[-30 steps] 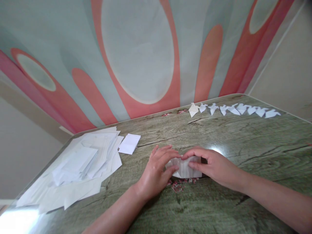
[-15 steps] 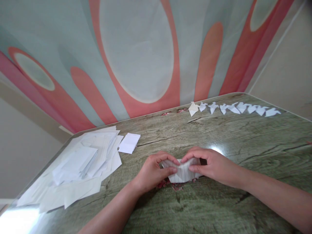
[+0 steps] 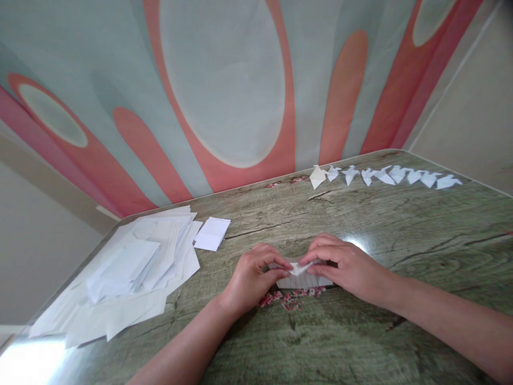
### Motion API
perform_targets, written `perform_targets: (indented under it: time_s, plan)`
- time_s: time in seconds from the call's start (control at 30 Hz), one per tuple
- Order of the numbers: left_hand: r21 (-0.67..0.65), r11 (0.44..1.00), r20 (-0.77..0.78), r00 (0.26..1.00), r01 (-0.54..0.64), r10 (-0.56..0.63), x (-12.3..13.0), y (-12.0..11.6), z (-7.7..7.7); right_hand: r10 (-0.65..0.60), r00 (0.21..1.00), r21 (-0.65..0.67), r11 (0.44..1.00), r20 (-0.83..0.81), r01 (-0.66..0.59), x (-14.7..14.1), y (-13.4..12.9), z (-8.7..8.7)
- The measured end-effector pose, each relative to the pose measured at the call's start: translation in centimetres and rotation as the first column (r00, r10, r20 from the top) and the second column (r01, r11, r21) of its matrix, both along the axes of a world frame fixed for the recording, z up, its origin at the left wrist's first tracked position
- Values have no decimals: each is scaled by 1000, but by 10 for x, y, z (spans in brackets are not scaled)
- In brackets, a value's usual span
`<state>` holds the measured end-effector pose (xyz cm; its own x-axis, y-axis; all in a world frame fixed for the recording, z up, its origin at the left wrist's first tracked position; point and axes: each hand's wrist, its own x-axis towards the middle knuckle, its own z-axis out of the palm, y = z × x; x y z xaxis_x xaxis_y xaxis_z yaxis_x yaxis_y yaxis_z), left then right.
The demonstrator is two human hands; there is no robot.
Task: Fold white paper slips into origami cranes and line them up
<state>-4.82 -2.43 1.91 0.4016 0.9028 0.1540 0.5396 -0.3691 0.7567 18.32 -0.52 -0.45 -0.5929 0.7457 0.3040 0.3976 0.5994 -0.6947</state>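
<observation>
Pinching lined paper (image 3: 305, 282) with both hands at the near middle of the worktop (image 3: 276, 224)

Gripping the far edge with left hand (image 3: 254, 275) and right hand (image 3: 340, 262), fingertips close together around the middle. Holding both grips narrow, closed on the paper from either side. Bending the upper edge into a small pale fold between the fingertips, leaving the striped lower part showing toward the near side. Showing just beyond a pink floral print (image 3: 294, 299), without revealing any clear contact with the worktop.

Apparently working a fold or crease into that far edge. Probably calling next for an even pinch from both sides and careful alignment before pressing flat; perhaps risking a skewed crease through uneven pulling. Covering much of the paper with fingers, so leaving the exact fold line impossible to tell.

Having, to the left, a pile of white sheets (image 3: 128, 272), with a small folded paper stack (image 3: 212, 233) just beside its right edge. Facing, at far right, a row of folded paper figures (image 3: 397, 174), including a cream figure (image 3: 318, 177) at its left end.
</observation>
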Motion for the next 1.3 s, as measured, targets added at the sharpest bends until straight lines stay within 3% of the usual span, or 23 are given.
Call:
perform_targets:
  time_s: [0.3, 0.47, 0.7, 0.87, 1.0, 1.13, 1.3]
  plan:
    - [184, 982, -44, 999, 39, -31, 2, 0, -6, 11, 999, 229, 973, -38, -2, 0, -2, 3]
    - [388, 921, -208, 977, 41, 44, 10, -15, 3, -2, 1000, 314, 949, -17, 8, -2, -6, 5]
    - [472, 866, -404, 913, 165, 46, 18, -28, 7, -34, 999, 365, 931, 24, 23, -9, -18, 10]
    - [456, 872, -412, 910, 176, 32, 18, -27, 2, -63, 998, 378, 924, 31, 47, -10, -21, 11]
    - [434, 896, -305, 951, 95, 47, 14, -22, -4, -68, 998, 360, 931, 9, 61, -8, -19, 12]
    - [308, 951, -171, 982, -27, 83, 15, -18, -10, -80, 997, 336, 938, -15, 81, -7, -17, 12]
    - [204, 976, -77, 993, -71, 89, 18, -15, -12, -83, 996, 328, 940, -40, 92, -8, -18, 9]
